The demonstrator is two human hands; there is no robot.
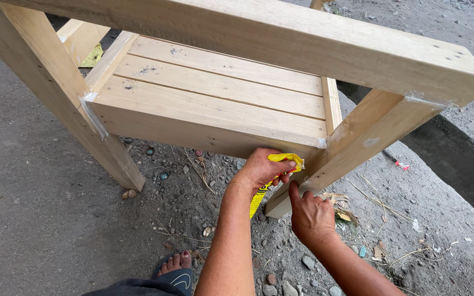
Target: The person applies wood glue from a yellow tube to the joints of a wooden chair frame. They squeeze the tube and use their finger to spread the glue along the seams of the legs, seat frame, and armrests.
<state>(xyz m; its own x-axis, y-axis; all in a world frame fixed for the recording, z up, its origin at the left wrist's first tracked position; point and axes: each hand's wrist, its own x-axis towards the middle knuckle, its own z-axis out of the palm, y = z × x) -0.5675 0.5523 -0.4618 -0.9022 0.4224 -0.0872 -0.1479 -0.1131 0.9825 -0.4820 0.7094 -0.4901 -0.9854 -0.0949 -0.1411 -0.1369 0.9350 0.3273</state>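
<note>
Forearms reach in from the near edge. Left hand (261,167) is clenched on a yellow tube (272,175) at the chair leg (352,148) joint; its long axis runs down-left, nozzle apparently up-right at the seam. Right hand (309,216), empty, fingers the leg. Squeezing hard could smear filler past the joint.

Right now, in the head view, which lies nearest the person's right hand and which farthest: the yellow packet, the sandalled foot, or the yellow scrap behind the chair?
From the right hand:
1. Yellow packet, just above-left, in the left hand.
2. Sandalled foot, lower left on the ground.
3. Yellow scrap, far upper left.
</note>
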